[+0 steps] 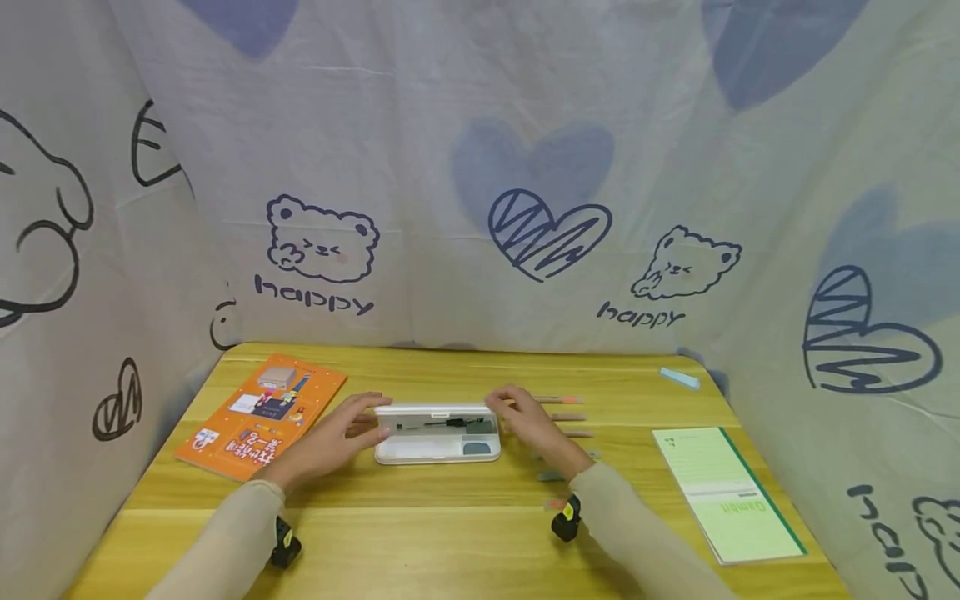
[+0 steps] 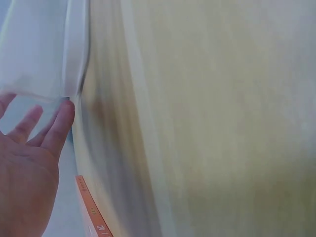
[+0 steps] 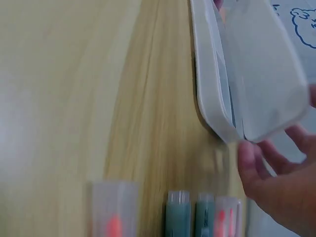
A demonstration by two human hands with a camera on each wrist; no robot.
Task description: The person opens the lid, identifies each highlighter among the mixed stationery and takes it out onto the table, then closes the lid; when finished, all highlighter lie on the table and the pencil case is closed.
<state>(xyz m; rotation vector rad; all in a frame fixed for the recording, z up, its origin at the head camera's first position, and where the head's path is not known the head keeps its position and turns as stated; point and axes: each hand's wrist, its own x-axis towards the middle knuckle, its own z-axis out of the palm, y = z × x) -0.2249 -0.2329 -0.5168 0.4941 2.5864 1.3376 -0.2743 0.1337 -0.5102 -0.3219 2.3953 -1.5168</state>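
A white pencil case lies on the table in the middle of the head view, its lid raised. Inside are a slim dark item and a blue-grey piece, whose kinds I cannot tell. At the case's left end is my left hand, fingers extended and spread; in the left wrist view its fingertips reach the case's edge. My right hand is at the other end, thumb by the hinge corner and fingers behind the raised lid. Neither hand visibly grips anything.
Several pens lie in a column on the right, partly hidden by my right forearm. An orange booklet lies at the left, a green notepad at the right. Near the back right corner is a light blue strip. Printed curtains surround the table.
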